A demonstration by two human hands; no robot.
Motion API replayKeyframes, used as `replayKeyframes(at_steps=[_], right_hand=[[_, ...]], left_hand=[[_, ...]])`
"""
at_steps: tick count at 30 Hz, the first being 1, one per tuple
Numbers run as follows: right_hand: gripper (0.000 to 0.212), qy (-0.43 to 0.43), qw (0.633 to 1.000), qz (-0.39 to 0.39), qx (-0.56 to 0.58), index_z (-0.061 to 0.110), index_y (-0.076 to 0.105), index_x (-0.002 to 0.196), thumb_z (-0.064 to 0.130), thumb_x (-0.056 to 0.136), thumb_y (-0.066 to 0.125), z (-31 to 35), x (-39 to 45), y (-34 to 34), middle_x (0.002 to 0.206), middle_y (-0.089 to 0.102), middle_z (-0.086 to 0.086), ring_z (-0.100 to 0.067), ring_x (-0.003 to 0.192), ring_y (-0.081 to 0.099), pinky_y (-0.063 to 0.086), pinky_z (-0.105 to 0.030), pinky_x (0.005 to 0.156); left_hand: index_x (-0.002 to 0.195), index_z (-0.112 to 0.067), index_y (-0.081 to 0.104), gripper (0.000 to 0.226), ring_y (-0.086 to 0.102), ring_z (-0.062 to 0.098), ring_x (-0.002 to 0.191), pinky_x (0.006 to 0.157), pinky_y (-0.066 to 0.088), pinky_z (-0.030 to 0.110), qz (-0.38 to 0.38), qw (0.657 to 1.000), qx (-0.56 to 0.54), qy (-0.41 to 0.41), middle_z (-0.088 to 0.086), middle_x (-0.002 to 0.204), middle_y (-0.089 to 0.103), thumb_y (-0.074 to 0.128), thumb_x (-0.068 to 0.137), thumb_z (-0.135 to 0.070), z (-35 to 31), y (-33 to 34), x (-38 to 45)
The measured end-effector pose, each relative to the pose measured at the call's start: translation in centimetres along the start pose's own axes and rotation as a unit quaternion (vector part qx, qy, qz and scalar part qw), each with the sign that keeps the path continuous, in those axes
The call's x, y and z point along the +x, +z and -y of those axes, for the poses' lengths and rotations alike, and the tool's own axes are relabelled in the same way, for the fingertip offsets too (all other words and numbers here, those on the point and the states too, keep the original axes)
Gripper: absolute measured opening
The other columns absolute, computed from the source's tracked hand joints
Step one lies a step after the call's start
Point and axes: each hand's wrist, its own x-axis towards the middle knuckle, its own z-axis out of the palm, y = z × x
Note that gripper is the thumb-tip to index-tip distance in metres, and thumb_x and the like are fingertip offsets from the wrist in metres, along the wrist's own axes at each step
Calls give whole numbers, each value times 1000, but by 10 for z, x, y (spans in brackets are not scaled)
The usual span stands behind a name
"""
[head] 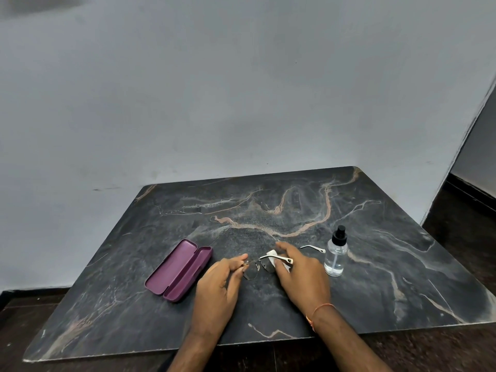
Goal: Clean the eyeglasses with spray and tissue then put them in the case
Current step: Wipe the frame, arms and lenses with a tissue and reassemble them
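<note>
Head cam view: the left hand (218,284) pinches the eyeglasses (259,265) by the frame's left end, thumb and fingertips closed on the rim. The right hand (300,275) has its fingers curled around a white tissue (273,257), pressing it onto the lens on its side, so the glasses sit right between the two grips, low over the dark marble table (268,210). One temple arm lies across the right hand's fingers, the other sticks out beyond it toward the spray bottle (336,253), which stands upright just right of that hand. The purple case (179,270) lies open, left of the left-hand pinch, apart from it. An orange thread (319,311) circles the right wrist.
</note>
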Motion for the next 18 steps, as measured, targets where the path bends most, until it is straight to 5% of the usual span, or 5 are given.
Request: replayKeyframes(at_steps=[4,9,12,16,18], right_hand=[[44,-16,1000,11,15,52,58,138,52,95,68,0,1,1,111,78,28,-7,101,75,58,-29,85],[43,-42,995,51,80,54,59,135,52,94,69,0,1,1,97,77,34,6,71,67,55,-21,73],[44,-51,991,53,114,54,59,134,48,92,71,-2,0,2,89,79,29,-4,62,65,57,-25,67],[46,-55,994,36,90,55,58,138,55,93,69,-2,0,1,63,69,21,-3,64,65,57,-29,71],[46,-48,996,24,65,51,59,141,51,96,69,0,1,-1,68,71,17,-5,77,71,56,-29,74]], left_hand=[[102,-17,80,12,74,-4,115,96,63,32,-2,1000,0,-1,-23,119,79,76,98,-7,1,0,1],[103,-17,80,11,73,-6,114,97,62,30,1,1000,3,-4,-23,118,79,76,98,-8,0,0,1],[104,-18,80,12,73,-6,115,97,62,30,2,1000,6,-4,-25,119,78,76,99,-8,0,-1,0],[103,-19,80,12,73,-6,115,97,63,31,6,1000,8,0,-24,119,78,76,99,-10,0,-1,0],[102,-19,80,11,73,-6,115,97,62,31,3,1000,6,1,-24,118,78,76,99,-9,-1,-1,0]])
